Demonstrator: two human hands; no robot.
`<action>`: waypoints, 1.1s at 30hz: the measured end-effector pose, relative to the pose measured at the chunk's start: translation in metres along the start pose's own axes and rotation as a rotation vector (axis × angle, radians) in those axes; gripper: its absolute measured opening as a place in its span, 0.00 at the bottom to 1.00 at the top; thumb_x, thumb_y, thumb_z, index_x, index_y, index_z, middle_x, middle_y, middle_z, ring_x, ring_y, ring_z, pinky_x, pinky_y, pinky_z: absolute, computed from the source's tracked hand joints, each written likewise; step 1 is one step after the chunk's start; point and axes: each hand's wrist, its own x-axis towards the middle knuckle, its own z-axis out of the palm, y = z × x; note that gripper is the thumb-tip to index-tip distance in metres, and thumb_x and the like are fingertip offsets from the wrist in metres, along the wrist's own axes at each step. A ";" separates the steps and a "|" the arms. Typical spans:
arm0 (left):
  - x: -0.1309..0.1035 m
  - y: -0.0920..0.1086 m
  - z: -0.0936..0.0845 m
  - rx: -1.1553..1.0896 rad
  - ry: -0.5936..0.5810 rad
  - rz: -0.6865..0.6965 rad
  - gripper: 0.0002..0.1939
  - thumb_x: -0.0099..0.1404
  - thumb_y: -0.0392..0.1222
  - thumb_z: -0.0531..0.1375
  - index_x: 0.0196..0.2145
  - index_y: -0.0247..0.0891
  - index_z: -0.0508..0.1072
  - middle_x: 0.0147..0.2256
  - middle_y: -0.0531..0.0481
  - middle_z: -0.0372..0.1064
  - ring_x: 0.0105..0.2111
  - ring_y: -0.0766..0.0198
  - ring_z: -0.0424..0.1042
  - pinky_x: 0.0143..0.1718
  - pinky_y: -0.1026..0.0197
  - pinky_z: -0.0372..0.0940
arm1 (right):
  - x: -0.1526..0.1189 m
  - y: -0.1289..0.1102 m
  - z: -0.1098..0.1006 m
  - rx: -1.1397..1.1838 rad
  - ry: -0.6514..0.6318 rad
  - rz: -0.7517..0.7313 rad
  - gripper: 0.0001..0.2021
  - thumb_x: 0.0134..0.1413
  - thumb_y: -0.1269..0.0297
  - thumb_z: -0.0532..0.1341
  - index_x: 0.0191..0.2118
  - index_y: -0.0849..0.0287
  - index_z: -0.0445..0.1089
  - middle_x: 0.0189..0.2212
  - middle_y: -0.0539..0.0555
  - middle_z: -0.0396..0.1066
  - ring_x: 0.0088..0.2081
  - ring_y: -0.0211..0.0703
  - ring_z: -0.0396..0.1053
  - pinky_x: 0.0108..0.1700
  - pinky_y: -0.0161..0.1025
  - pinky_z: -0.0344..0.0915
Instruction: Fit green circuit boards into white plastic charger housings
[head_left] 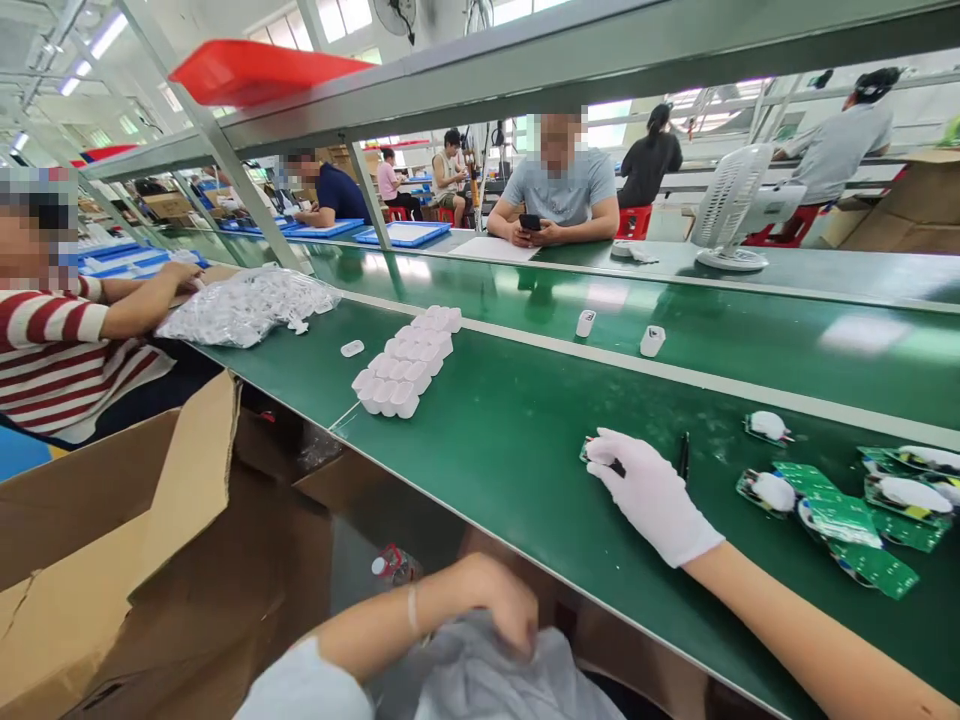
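Note:
My right hand (649,490), in a white glove, is closed over the green table. Thumb and fingers pinch a small circuit board (584,449), mostly covered by the glove. Just beyond that hand lies a black pen-like tool (684,456). Bare and curled, my left hand (511,605) hangs over the grey cloth (480,675) on my lap; its fingertips are hidden, so anything inside them cannot be made out. To the right of the glove are a small board with a white part (769,427) and several green circuit boards (840,520), some overlapping.
White cup-like housings (397,375) stand in rows, a loose white piece (352,348) beside them. Two white units (652,341) sit past the pale strip. A bag of white parts (251,305) lies near a co-worker in stripes. An open carton (180,470) is at lower left.

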 end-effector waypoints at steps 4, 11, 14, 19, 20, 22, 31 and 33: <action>-0.035 0.022 -0.031 0.103 -0.267 0.171 0.11 0.53 0.30 0.60 0.29 0.46 0.77 0.26 0.55 0.72 0.26 0.63 0.71 0.26 0.63 0.65 | 0.010 0.011 -0.002 -0.020 0.031 0.156 0.11 0.50 0.68 0.58 0.41 0.56 0.70 0.38 0.56 0.74 0.45 0.51 0.71 0.48 0.51 0.66; -0.064 -0.006 -0.133 0.794 1.223 -0.408 0.20 0.64 0.47 0.50 0.49 0.37 0.70 0.50 0.35 0.64 0.49 0.41 0.62 0.48 0.43 0.60 | 0.002 0.026 -0.023 -0.195 -0.080 0.219 0.16 0.53 0.64 0.56 0.48 0.58 0.70 0.43 0.59 0.72 0.45 0.54 0.68 0.42 0.47 0.67; -0.047 -0.037 -0.154 0.916 1.292 -0.483 0.17 0.65 0.45 0.48 0.43 0.36 0.72 0.47 0.34 0.65 0.46 0.42 0.64 0.46 0.45 0.61 | -0.009 0.044 -0.032 -0.205 -0.020 0.233 0.17 0.53 0.63 0.55 0.48 0.57 0.70 0.42 0.59 0.72 0.45 0.54 0.68 0.45 0.49 0.66; -0.046 -0.053 -0.167 0.876 1.273 -0.448 0.17 0.64 0.39 0.47 0.46 0.34 0.71 0.40 0.37 0.71 0.45 0.45 0.66 0.47 0.47 0.61 | -0.014 0.065 -0.041 -0.149 0.016 0.174 0.16 0.49 0.65 0.56 0.44 0.54 0.73 0.36 0.58 0.74 0.41 0.56 0.70 0.44 0.49 0.64; -0.048 -0.051 -0.168 0.833 1.258 -0.457 0.18 0.63 0.38 0.47 0.46 0.34 0.70 0.39 0.37 0.72 0.44 0.45 0.67 0.46 0.46 0.61 | -0.013 0.065 -0.043 -0.137 -0.005 0.162 0.15 0.48 0.66 0.56 0.42 0.53 0.74 0.34 0.57 0.74 0.39 0.55 0.70 0.43 0.48 0.64; -0.048 -0.043 -0.169 0.721 1.206 -0.443 0.19 0.62 0.39 0.48 0.46 0.35 0.71 0.37 0.38 0.73 0.42 0.46 0.69 0.45 0.47 0.63 | -0.011 0.060 -0.048 -0.140 -0.056 0.154 0.14 0.47 0.68 0.57 0.41 0.53 0.74 0.31 0.57 0.74 0.37 0.54 0.71 0.42 0.47 0.63; 0.042 0.031 -0.144 0.511 0.414 0.458 0.13 0.66 0.45 0.50 0.37 0.44 0.74 0.40 0.50 0.71 0.39 0.62 0.72 0.42 0.62 0.68 | -0.003 0.016 -0.073 -0.289 -0.170 0.395 0.16 0.47 0.61 0.64 0.44 0.57 0.70 0.39 0.56 0.73 0.44 0.52 0.70 0.39 0.41 0.61; 0.071 0.034 -0.144 0.567 0.344 0.616 0.11 0.63 0.44 0.52 0.35 0.45 0.74 0.39 0.52 0.72 0.38 0.62 0.73 0.40 0.62 0.69 | 0.002 0.008 -0.083 -0.274 -0.280 0.328 0.11 0.46 0.63 0.65 0.38 0.59 0.71 0.37 0.56 0.74 0.39 0.50 0.71 0.36 0.39 0.62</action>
